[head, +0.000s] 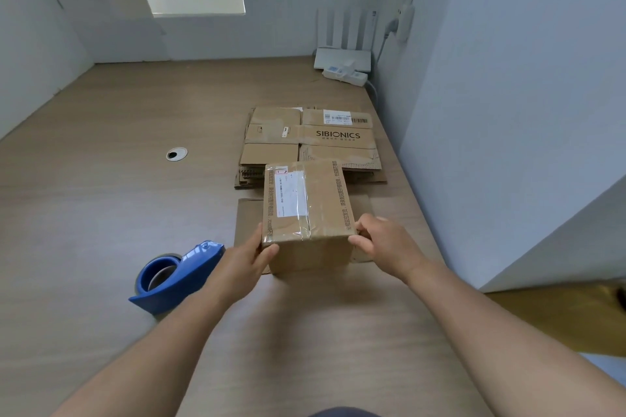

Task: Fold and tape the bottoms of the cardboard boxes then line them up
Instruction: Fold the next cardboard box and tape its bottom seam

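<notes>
A small brown cardboard box (321, 203) stands in the middle of the wooden table, its upper face closed with clear tape and bearing a white label. My left hand (249, 256) grips its near left corner and my right hand (379, 242) grips its near right corner. The box rests over a flattened piece of cardboard (247, 217). Behind it lies a stack of flattened cardboard boxes (305, 142), the top one printed SIBIONICS. A blue tape dispenser (176, 276) sits on the table left of my left hand.
A white router (342, 56) and a power strip (345, 73) stand at the back right against the wall. A round cable hole (176, 154) is in the table at left. A grey partition wall (508, 112) borders the table's right side.
</notes>
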A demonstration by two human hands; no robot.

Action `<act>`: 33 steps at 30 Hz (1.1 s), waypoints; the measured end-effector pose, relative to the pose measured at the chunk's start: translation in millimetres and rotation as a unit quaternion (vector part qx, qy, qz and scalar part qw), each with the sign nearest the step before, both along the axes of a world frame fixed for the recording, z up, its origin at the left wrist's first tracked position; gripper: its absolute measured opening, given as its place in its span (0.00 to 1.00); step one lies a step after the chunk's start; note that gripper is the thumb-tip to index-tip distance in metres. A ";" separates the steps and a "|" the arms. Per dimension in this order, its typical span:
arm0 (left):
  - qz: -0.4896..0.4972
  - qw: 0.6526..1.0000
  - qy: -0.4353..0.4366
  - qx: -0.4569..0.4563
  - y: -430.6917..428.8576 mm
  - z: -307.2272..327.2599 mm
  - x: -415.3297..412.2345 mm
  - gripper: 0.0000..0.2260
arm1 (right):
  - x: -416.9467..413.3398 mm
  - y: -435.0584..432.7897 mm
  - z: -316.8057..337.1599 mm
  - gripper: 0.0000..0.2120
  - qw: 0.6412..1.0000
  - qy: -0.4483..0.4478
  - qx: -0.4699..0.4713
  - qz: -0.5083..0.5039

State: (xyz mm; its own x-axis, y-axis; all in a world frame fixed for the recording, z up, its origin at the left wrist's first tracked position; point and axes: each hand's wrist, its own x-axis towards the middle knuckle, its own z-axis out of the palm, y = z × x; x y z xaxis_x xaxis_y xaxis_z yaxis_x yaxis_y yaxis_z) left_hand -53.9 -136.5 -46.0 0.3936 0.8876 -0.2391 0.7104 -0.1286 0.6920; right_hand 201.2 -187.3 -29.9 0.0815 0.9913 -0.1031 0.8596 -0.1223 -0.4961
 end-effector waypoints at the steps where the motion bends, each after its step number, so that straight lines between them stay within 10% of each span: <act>1: -0.002 0.999 -0.042 -0.015 -0.8 -1.8 -2.5 0.22 | 1.2 -2.4 -3.6 0.08 1.000 0.020 0.013 -0.006; 11: 0.255 0.952 -0.165 0.033 -22.7 -11.9 17.1 0.12 | -22.3 -11.7 -19.3 0.09 0.994 -0.013 0.053 -0.099; 22: 0.054 0.997 -0.054 0.021 1.1 3.2 -5.5 0.13 | 21.3 16.2 10.6 0.09 0.997 0.078 -0.027 0.005; 33: 0.115 0.991 -0.067 0.018 17.6 -4.1 -7.6 0.12 | 22.2 32.7 6.8 0.07 0.996 -0.001 -0.015 0.090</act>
State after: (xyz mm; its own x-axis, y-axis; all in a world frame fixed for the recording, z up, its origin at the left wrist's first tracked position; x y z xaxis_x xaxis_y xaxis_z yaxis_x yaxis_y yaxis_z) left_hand -61.5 -118.9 -50.1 0.2061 0.9645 -0.1650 0.6253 -0.0001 0.7804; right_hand 223.4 -154.6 -23.1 -0.0980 0.9862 -0.1337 0.8695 0.0195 -0.4935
